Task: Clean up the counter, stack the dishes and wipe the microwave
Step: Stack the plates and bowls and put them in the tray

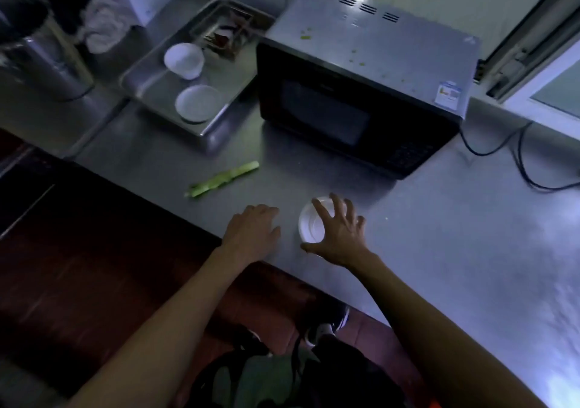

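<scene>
Steel counter (439, 219): microwave (361, 93) sticker unreadable; right hand (340, 235) spread over white dish (310, 228).

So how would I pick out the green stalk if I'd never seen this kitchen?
Find the black microwave on the steel counter. In front of its left corner, apart from the tray of white bowls, lies the green stalk, the only long, thin, green thing there.

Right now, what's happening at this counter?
A person is clearing a steel counter. The right hand is spread over a small white dish near the edge; the left hand rests beside it. Two white bowls sit in a metal tray. A green stalk lies loose, and the microwave top shows green bits.
</scene>
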Demonstrator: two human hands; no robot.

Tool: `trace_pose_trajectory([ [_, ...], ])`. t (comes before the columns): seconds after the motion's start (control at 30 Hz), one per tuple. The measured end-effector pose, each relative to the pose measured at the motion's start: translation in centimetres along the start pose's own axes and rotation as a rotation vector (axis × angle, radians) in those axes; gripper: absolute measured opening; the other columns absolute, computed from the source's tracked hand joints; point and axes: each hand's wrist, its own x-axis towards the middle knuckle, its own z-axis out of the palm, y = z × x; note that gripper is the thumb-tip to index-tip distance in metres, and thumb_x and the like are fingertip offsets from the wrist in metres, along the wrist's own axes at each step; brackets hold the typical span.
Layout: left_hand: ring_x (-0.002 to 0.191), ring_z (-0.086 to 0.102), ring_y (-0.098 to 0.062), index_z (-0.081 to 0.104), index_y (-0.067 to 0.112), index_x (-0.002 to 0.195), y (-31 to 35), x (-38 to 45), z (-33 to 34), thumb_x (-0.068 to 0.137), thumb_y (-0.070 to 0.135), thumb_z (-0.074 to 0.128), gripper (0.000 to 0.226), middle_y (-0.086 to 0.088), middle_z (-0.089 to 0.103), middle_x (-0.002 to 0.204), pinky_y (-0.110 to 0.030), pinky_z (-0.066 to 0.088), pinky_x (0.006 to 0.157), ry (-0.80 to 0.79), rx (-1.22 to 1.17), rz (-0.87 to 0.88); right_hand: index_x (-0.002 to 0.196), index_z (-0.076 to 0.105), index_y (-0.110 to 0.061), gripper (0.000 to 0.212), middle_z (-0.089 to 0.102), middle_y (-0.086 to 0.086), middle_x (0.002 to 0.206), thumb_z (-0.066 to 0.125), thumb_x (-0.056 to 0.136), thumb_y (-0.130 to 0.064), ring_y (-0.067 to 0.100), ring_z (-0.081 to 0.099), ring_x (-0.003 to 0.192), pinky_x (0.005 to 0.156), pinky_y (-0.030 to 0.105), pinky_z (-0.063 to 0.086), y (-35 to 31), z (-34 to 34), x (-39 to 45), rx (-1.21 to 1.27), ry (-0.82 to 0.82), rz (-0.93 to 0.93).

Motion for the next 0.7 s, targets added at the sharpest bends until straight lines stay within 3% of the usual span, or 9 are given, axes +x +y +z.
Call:
trace_pose_trajectory([
  [0.3,0.136,0.041,-0.023,0.043,0.023,0.148,-12.0,-6.1,-4.0,0.098,0.042,0.049,0.054,0.000,0.045,0.151,-0.041,0.036,0.108,0.138,-0.023,-0.130,0.154,0.009,-0.041,0.113,0.002,0.000,0.162,0.063,0.063,-0.082,0.037,0.007,0.146,0.104,0.061,0.030,-13.1,-0.9,1.6,-0.020,0.017,-0.104],
  [0.5,0.134,0.044,-0.022,0.045,0.022,0.146,-15.5,-6.4,-4.1,0.098,0.042,0.048,0.052,0.000,0.047,0.149,-0.041,0.037,0.105,0.177,-0.065,-0.193,0.153,0.012,-0.041,0.113,0.003,0.000,0.162,0.066,0.063,-0.080,0.037,0.007,0.146,0.106,0.062,0.028,-15.6,-0.6,3.1,-0.009,0.000,-0.128],
  [0.7,0.131,0.045,-0.024,0.045,0.021,0.146,-16.5,-3.6,-4.0,0.098,0.039,0.048,0.051,-0.001,0.048,0.147,-0.042,0.038,0.106,0.105,-0.044,-0.187,0.154,0.014,-0.040,0.113,0.004,0.002,0.162,0.068,0.063,-0.079,0.037,0.008,0.146,0.108,0.063,0.027,-15.5,0.8,5.9,0.001,-0.030,-0.106],
])
